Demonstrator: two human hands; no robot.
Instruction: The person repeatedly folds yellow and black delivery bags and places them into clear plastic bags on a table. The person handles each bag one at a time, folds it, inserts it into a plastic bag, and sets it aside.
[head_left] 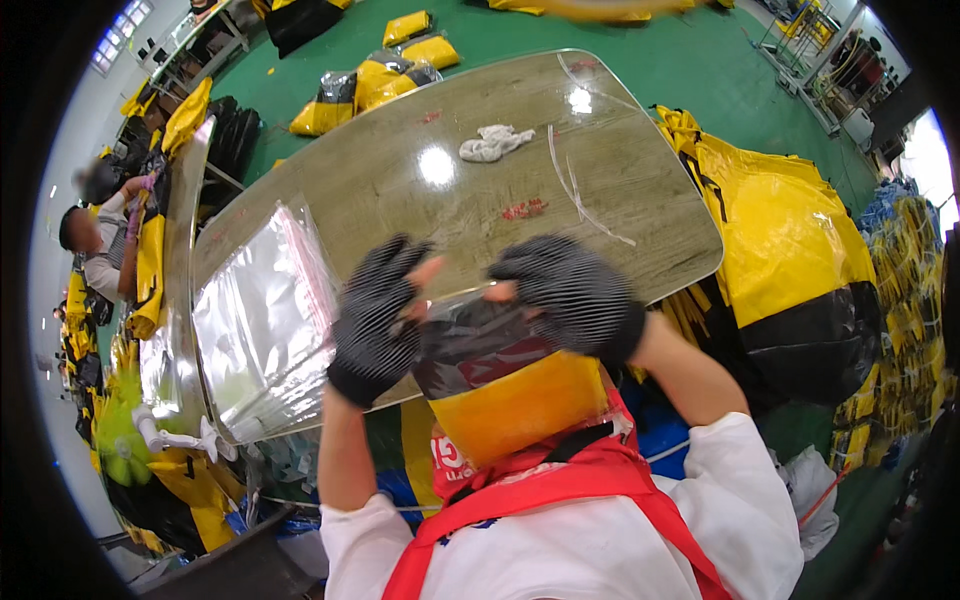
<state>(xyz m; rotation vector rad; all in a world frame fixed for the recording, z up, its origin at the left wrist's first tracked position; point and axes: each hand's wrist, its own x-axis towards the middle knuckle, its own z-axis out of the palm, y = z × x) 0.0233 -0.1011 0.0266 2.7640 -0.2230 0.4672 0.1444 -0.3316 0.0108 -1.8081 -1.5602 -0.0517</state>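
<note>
A folded yellow-and-black bag in a clear plastic sleeve (520, 400) is held up in front of my red apron, beyond the table's near edge. My left hand (380, 325), in a grey-and-black striped glove with bare fingertips, grips its upper left corner with fingers bent. At the upper right edge, my right hand (575, 300), gloved the same way, closes on the sleeve with the thumb showing. Both hands are slightly blurred. Left of my left hand, a stack of clear plastic sleeves (265, 320) lies on the wood-patterned table (400, 170).
A crumpled white cloth (495, 143) and thin clear strips (570, 185) lie on the table. A large yellow-and-black bag (785, 250) stands at its right. Packed bags (375, 80) lie on the green floor beyond. A green fan (125, 435) stands near left; a co-worker (105, 245) works farther left.
</note>
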